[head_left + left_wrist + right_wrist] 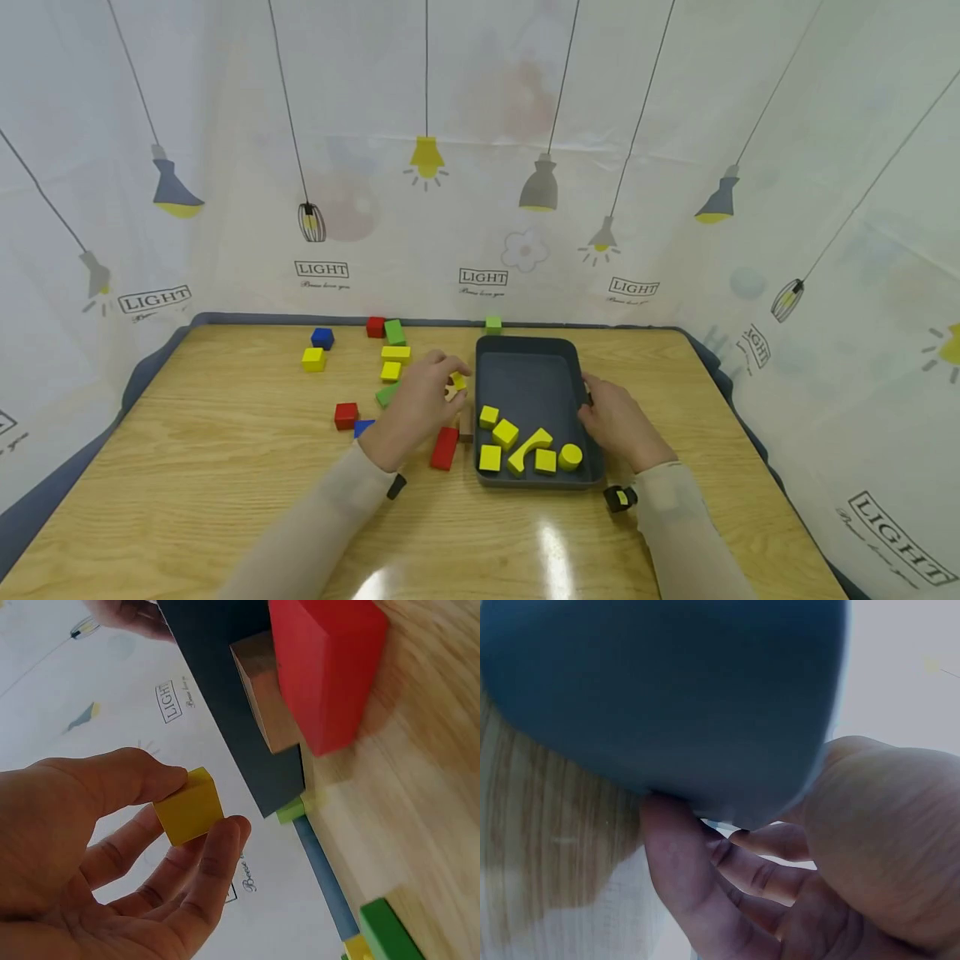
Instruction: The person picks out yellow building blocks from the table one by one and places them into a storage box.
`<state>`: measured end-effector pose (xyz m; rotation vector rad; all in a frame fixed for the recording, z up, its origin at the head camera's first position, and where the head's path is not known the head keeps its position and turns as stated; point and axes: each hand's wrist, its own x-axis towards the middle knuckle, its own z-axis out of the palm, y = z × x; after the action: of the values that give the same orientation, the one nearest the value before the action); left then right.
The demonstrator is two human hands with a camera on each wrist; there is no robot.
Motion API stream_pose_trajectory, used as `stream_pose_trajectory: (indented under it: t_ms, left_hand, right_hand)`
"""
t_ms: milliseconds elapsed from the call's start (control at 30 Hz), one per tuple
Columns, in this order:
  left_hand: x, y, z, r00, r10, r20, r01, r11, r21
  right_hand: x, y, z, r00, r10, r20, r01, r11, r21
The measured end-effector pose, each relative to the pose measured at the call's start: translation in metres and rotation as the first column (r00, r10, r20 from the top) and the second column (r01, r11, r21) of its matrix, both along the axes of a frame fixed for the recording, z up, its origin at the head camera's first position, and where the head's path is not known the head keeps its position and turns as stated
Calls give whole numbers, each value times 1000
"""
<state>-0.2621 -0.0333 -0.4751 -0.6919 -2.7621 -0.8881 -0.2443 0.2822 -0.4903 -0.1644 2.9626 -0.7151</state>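
My left hand point(422, 402) pinches a small yellow cube point(191, 811) between thumb and fingertips, just left of a dark grey tray point(528, 379). In the left wrist view the cube is raised off the table. My right hand point(621, 421) grips the tray's right side; the right wrist view shows fingers point(679, 859) against its underside edge. Gathered at the tray's near end are several yellow blocks, among them a cube point(490, 458), an arch point(525, 454) and a cylinder point(570, 457).
Left of the tray lie a red block point(444, 448) and a plain wooden block point(465, 427). Farther left are a red cube point(347, 416), a blue cube point(322, 337), a yellow cube point(313, 359) and several other blocks. A light green block point(492, 325) stands behind the tray.
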Motion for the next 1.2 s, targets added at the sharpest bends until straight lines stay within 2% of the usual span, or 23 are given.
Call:
stream_pose_trajectory:
  t_ms: [167,400,533,833,1200]
  left_hand:
    - [-2,16,0,999,-18,36,19,1000,-3]
    - [-4,34,-1,997,-70,28,70,997,-35]
    - [-7,40,-4,997,-73,36,75,995,-58]
    - [-10,39,-9,993,-87,81,90,995,-37]
    - [-11,35,-7,989,-119,85,121,992,-23]
  right_hand:
    - [2,0,0,1000,5,-4,-5,1000,-3]
    - [2,0,-1,1000,11,-22,-11,1000,-8]
    - [3,1,-2,999,16,-28,-17,1000,-4]
    - [2,0,-5,999,20,-38,-20,1000,3]
    - [-1,0,-4,1000,19,-20,-19,1000,12]
